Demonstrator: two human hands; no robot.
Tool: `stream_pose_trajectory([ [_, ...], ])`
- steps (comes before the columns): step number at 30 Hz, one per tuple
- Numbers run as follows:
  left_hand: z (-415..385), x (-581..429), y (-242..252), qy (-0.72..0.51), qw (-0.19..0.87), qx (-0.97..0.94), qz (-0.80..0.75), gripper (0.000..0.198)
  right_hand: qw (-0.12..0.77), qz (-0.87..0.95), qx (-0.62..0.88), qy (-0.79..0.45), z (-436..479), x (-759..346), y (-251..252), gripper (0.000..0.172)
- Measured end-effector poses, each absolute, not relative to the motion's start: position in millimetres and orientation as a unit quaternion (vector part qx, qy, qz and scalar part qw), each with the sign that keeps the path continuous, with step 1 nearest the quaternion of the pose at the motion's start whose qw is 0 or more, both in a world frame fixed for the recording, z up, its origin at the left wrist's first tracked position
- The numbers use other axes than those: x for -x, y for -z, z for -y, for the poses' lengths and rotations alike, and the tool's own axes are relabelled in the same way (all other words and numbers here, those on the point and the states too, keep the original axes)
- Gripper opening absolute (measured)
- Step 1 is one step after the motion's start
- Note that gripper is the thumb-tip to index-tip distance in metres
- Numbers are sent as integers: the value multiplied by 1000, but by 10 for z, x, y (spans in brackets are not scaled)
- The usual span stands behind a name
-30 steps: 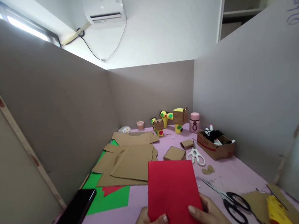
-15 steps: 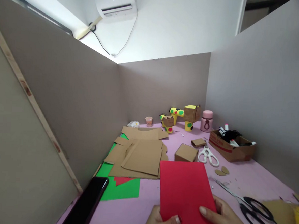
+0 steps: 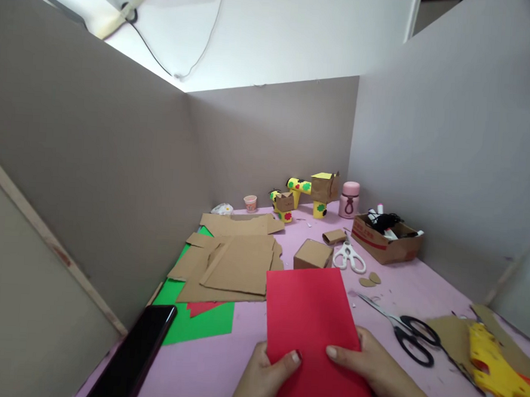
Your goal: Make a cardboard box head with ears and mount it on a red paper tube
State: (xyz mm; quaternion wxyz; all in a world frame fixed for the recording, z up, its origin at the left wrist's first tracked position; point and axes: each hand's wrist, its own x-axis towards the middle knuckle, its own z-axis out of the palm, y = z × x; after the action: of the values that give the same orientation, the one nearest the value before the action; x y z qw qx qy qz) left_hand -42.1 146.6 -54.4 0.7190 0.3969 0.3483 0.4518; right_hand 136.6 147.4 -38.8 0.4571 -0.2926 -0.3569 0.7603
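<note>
A red sheet of paper (image 3: 314, 321) lies flat on the pink table (image 3: 219, 363) in front of me. My left hand (image 3: 263, 381) pinches its near left edge, thumb on top. My right hand (image 3: 373, 370) grips its near right side, thumb pressed on the sheet and fingers curled at the edge. Black-handled scissors (image 3: 411, 336) lie just right of my right hand.
Flat cardboard pieces (image 3: 236, 262) cover green paper (image 3: 203, 323) to the left. A black phone (image 3: 132, 355) leans at the near left. A small cardboard box (image 3: 313, 254), white scissors (image 3: 349, 257), an open box of markers (image 3: 386, 239), yellow craft figures (image 3: 310, 195) and a yellow glue gun (image 3: 495, 365) are around. Grey partitions enclose the table.
The view has tilted down and shifted a little. Both hands keep their hold on the red sheet, which stays flat on the table.
</note>
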Motion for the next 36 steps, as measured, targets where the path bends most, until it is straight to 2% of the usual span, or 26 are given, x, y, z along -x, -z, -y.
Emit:
stream_pose_trajectory([
  [4, -1484, 448, 518, -438, 714, -410, -360, 48, 447, 366, 290, -763, -1479, -1370, 387, 46],
  [14, -1508, 498, 498, -441, 727, -371, -373, 56, 447, 402, 281, -748, -1552, -1480, 414, 33],
  [24, -1520, 582, 473, -427, 739, -362, -375, 51, 411, 461, 275, -737, -1611, -1538, 491, 32],
  [36, -1528, 644, 502, -405, 753, -358, -376, 55, 397, 435, 264, -764, -1610, -1510, 529, 33],
])
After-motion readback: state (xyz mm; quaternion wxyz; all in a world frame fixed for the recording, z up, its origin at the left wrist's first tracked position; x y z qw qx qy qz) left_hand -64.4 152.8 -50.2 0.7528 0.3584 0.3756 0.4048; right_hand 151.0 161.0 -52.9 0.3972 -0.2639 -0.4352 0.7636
